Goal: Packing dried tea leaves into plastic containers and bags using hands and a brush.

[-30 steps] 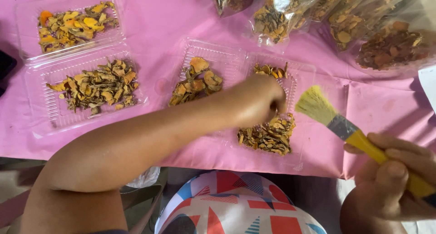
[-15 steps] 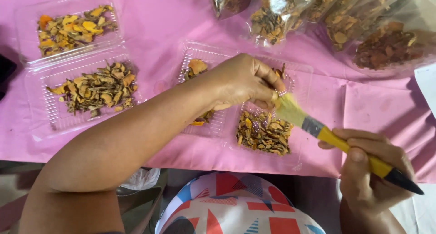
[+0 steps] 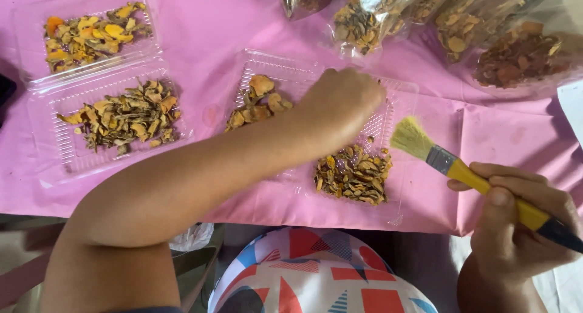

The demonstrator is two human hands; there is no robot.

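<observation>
My right hand grips the yellow-handled brush — bristles at 3 o'clock of the clear tray, just beside the dried slices. Left hand is curled over that tray; whether it holds anything, can't tell. Risk: a hard sweep could flick slices onto the pink cloth. Count: 3 trays, approx. 4 bags, 1 brush.

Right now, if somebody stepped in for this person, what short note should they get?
Left hand: reached into the open clear tray, closed loosely; I cannot tell if it holds a piece.
Right hand: holds a yellow-handled brush, bristles hovering at the tray's right edge.
Dried slices lie heaped in the tray's near corner; a smaller heap sits in its left half.
Two more filled trays sit at left, bags at the back.
Done and left: cannot tell.
</observation>
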